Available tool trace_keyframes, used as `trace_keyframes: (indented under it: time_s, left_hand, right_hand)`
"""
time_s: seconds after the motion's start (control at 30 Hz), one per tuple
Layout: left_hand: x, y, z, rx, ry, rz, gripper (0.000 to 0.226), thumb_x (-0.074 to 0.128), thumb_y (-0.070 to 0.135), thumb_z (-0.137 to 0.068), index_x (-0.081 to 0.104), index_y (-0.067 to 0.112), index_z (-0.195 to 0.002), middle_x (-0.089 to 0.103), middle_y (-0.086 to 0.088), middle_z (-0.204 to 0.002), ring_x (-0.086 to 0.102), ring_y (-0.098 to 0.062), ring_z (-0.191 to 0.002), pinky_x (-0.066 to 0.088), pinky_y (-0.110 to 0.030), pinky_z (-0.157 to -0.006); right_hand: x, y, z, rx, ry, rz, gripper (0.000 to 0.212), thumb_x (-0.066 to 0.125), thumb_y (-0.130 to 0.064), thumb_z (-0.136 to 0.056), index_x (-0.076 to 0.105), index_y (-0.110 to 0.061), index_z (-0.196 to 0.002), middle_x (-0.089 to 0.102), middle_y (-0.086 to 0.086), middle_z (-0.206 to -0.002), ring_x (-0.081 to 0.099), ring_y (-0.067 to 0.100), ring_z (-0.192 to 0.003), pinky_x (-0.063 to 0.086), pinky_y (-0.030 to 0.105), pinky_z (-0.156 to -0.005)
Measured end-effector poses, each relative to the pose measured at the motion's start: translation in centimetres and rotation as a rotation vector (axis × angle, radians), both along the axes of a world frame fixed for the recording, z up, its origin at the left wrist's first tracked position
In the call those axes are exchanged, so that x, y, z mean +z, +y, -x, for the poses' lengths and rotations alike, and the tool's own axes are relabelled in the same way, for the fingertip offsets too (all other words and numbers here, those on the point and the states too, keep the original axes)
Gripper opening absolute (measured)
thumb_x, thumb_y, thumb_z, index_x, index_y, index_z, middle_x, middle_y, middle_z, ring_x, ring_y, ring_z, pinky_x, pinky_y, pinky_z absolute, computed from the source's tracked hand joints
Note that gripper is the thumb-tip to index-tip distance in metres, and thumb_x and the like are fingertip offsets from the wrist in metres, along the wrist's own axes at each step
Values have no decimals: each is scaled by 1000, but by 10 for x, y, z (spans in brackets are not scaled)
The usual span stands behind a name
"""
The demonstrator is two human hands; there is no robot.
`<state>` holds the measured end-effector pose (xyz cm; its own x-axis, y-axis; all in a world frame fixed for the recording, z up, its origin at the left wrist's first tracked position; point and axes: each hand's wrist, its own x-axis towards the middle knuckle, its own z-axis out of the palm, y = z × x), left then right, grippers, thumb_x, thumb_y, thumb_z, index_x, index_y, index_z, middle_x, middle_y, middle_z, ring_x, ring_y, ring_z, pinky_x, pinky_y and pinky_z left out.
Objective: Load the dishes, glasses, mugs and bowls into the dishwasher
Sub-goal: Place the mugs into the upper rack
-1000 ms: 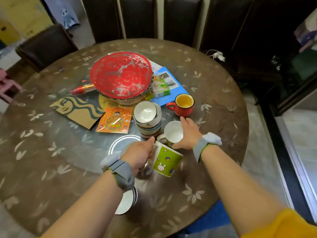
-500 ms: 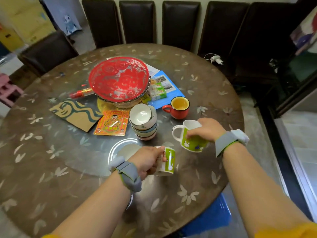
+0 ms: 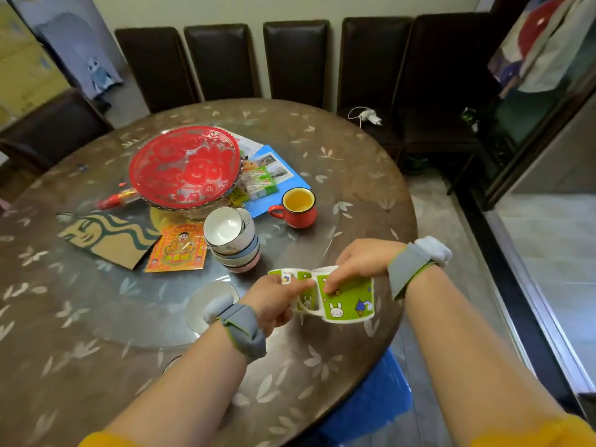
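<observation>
Mugs are up off the table near its right edge: your right hand (image 3: 364, 264) clamps one green mug (image 3: 350, 300), your left hand (image 3: 274, 301) grips another (image 3: 290, 277), likely for one trip.

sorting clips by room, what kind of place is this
Likely a home dining room: a round brown leaf-patterned table, dark high-backed chairs along the wall, and stacked ceramic bowls beside a red enamel mug.

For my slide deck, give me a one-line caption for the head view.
Left hand and right hand each hold a green mug over the table, beside stacked bowls.
</observation>
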<state>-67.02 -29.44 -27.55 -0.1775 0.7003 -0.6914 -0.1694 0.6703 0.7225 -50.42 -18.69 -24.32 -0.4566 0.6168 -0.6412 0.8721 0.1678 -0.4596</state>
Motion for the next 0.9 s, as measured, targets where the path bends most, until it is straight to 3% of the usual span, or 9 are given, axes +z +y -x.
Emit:
trace_keyframes:
  time_s: [0.13, 0.3, 0.43, 0.5, 0.57, 0.63, 0.7, 0.8, 0.9]
  left_hand:
    - [1, 0, -3, 10, -30, 17, 7, 68, 10, -87, 64, 12, -82, 55, -3, -59, 48, -7, -40, 42, -15, -40]
    - [5, 6, 2, 73, -105, 50, 23, 67, 16, -89, 53, 16, -72, 39, 0, -56, 34, -3, -34, 35, -11, -34]
    - [5, 11, 4, 116, -198, 77, 25, 64, 21, -92, 51, 17, -70, 38, 2, -57, 34, -1, -34, 34, -12, -33]
    - [5, 10, 7, 134, -213, 90, 27, 64, 22, -91, 50, 16, -70, 38, 1, -59, 34, -1, -35, 33, -11, -32]
    - [3, 8, 11, 145, -223, 117, 28, 64, 24, -91, 50, 15, -69, 38, 2, -59, 34, -1, -35, 32, -10, -33]
    - [0, 8, 13, 164, -236, 154, 29, 64, 25, -91, 51, 13, -67, 37, 2, -58, 33, -1, -36, 30, -9, -34]
    - [-1, 6, 12, 177, -249, 169, 29, 64, 24, -91, 52, 13, -68, 42, 3, -57, 33, -1, -36, 29, -9, -34]
    - [-3, -2, 13, 176, -220, 170, 25, 66, 24, -91, 53, 15, -71, 50, 3, -59, 34, -1, -36, 30, -11, -34]
    - [-7, -9, 17, 163, -197, 163, 25, 67, 24, -89, 52, 15, -71, 52, 5, -55, 35, -1, -37, 30, -11, -35]
  right_hand:
    - [-15, 6, 1, 57, 41, 54, 46, 76, -65, -60, 70, -20, -63, 65, -10, -61, 59, 9, -65, 41, 21, -62]
    - [-18, 26, 9, 165, 82, 89, 66, 69, -75, -53, 73, -16, -83, 73, 0, -85, 68, 22, -87, 52, 36, -80]
    - [-9, 55, 22, 83, 155, 166, 71, 65, -69, -72, 60, -16, -119, 66, 3, -107, 60, 16, -89, 48, 26, -69]
    - [-14, 83, 41, -45, 189, -22, 52, 64, -63, -79, 62, -20, -109, 66, 1, -102, 61, 16, -90, 47, 20, -66]
    - [-34, 111, 64, -57, 68, -384, 60, 71, -64, -70, 60, -23, -111, 63, 5, -112, 59, 26, -104, 49, 29, -80]
    - [-59, 131, 91, -28, -118, -510, 92, 69, -68, -61, 44, -17, -133, 45, 12, -135, 47, 33, -121, 45, 40, -96]
    - [-75, 137, 110, -50, -165, -516, 107, 61, -72, -69, 20, -14, -149, 20, 11, -152, 28, 35, -136, 37, 48, -105]
    - [-87, 146, 132, 34, -216, -518, 100, 49, -68, -83, -1, -19, -154, -4, 7, -161, 4, 36, -146, 27, 52, -111]
    - [-99, 151, 143, 59, -234, -436, 100, 50, -69, -83, -6, -26, -154, -8, 4, -161, -4, 38, -147, 21, 55, -112]
